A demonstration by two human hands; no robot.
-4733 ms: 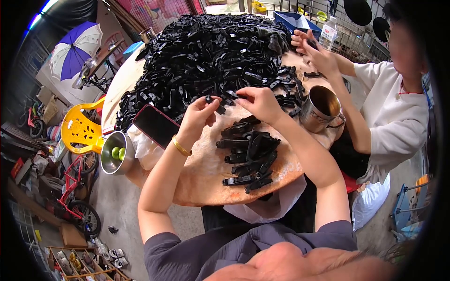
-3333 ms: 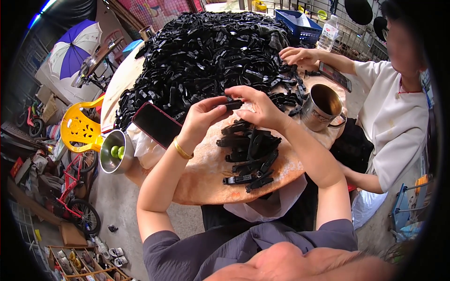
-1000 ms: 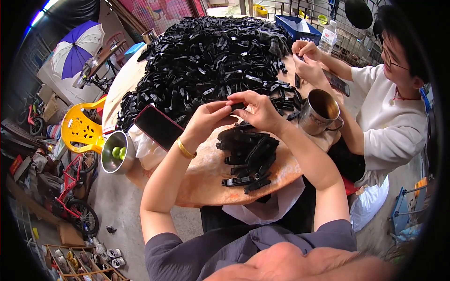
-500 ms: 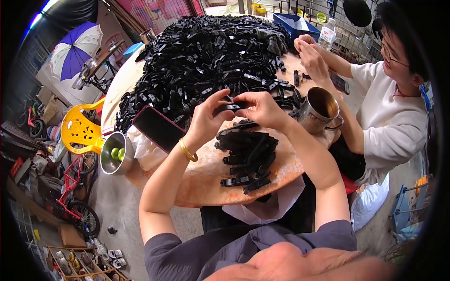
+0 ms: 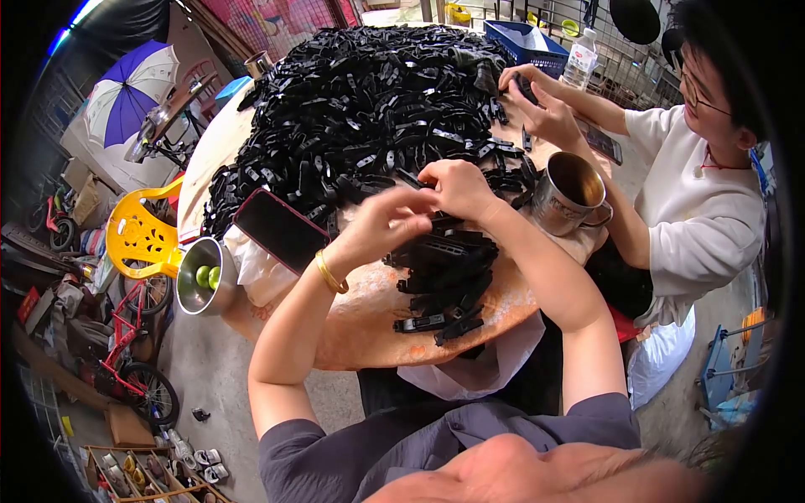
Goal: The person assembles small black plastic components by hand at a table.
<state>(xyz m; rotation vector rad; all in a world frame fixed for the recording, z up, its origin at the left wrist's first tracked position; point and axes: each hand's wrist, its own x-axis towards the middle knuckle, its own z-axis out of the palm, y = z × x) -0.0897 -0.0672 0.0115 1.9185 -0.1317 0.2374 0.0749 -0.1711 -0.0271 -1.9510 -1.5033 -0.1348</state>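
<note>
My left hand (image 5: 387,220), smeared by motion, hovers above the near heap of black pieces (image 5: 444,272), thumb and fingers apart; I see nothing in it. My right hand (image 5: 460,189) is closed at the front edge of the large pile of small, long black pieces (image 5: 360,109). A black piece (image 5: 408,178) shows at its fingertips, which seem to pinch it. The pieces are slim, some with shiny parts; their exact kind is too small to make out. The near heap lies between my forearms, close to the table's front edge.
Left of my hands lie a phone (image 5: 281,228) and a metal bowl (image 5: 206,277) with green fruit. A metal mug (image 5: 571,193) stands at right. Beyond it, a co-worker's hands (image 5: 541,105) hold a black piece. A blue basket (image 5: 527,52) and a bottle (image 5: 580,60) stand farther back.
Both hands held one black piece together; now they are apart. My left hand has dropped nearer the small heap, and my right hand has shifted slightly toward the large pile. The co-worker's hands have moved.
</note>
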